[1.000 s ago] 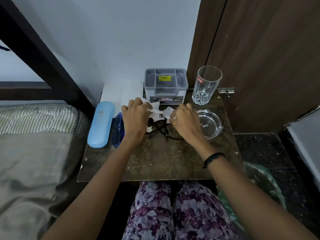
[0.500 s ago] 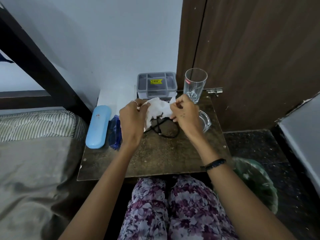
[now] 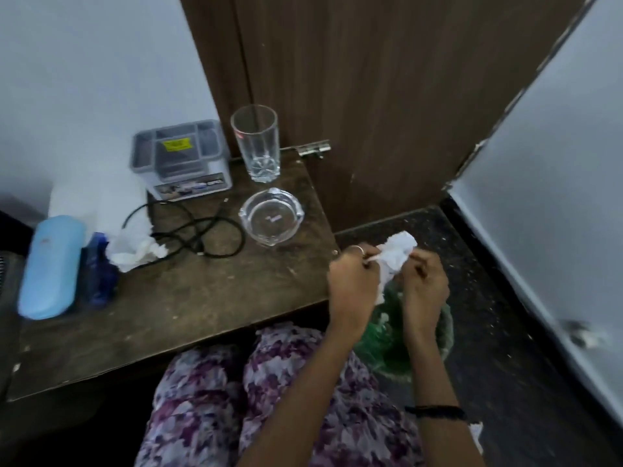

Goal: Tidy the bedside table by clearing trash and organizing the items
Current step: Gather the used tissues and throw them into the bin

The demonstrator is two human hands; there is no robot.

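My left hand (image 3: 350, 284) and my right hand (image 3: 425, 285) both grip a crumpled white tissue (image 3: 392, 261), held past the right edge of the brown bedside table (image 3: 202, 308) and above a bin lined with a green bag (image 3: 387, 345) on the floor. On the table lie another crumpled tissue (image 3: 135, 254), a tangled black cable (image 3: 199, 234), a glass ashtray (image 3: 271, 217), a tall empty glass (image 3: 256, 146), a grey organizer box (image 3: 180, 160), a light blue glasses case (image 3: 50, 264) and a dark blue wrapper (image 3: 97, 267).
A brown wooden door (image 3: 387, 96) stands behind the table with a metal latch (image 3: 315, 148). A white panel (image 3: 556, 197) runs along the right. The floor (image 3: 488, 298) is dark and speckled. My knees in floral trousers (image 3: 269, 399) sit under the table's front edge.
Both hands lifted the tissue off the cable at the table's middle and carried it right, over the green-lined bin. The view swung right, and the cable now lies uncovered.
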